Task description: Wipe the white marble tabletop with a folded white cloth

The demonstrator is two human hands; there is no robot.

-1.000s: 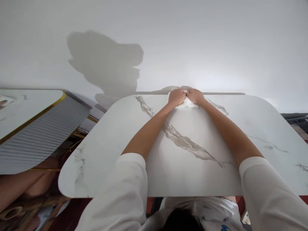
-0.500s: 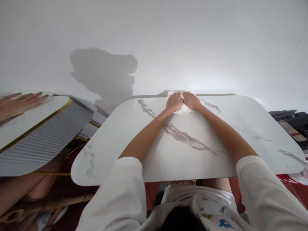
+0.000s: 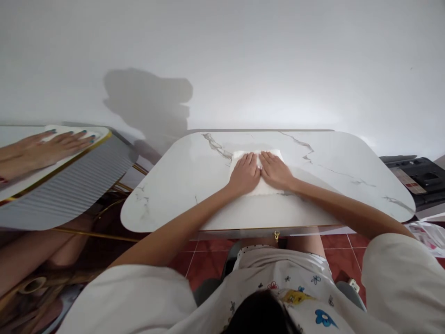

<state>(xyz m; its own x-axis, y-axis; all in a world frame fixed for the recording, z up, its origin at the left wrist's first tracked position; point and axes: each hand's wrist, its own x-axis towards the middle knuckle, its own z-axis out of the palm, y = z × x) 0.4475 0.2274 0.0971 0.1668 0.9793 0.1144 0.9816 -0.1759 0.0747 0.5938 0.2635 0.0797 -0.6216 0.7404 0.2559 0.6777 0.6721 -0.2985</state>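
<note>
My left hand [image 3: 245, 174] and my right hand [image 3: 276, 171] lie flat side by side, palms down, fingers stretched forward. Under both of them is a white cloth or paper towel [image 3: 259, 188], spread as a rough rectangle; I cannot tell which it is. It rests on a white marble-patterned tabletop [image 3: 181, 185] with grey-brown veins, around the middle of its width. My thumbs nearly meet over it. The palms hide much of its surface.
A white wall [image 3: 243, 69] rises behind the table. At left, another person's hands [image 3: 59, 146] press a white cloth [image 3: 69, 130] on a neighbouring gold-edged table [image 3: 52, 171]. A black case [image 3: 424, 176] and a plastic bag [image 3: 429, 236] are at right. Red floor tiles [image 3: 205, 266] show below.
Both my hands have drawn back toward me with the white sheet, from the tabletop's far edge to its middle. My elbows bend wider. The other person's hands have shifted right in view.
</note>
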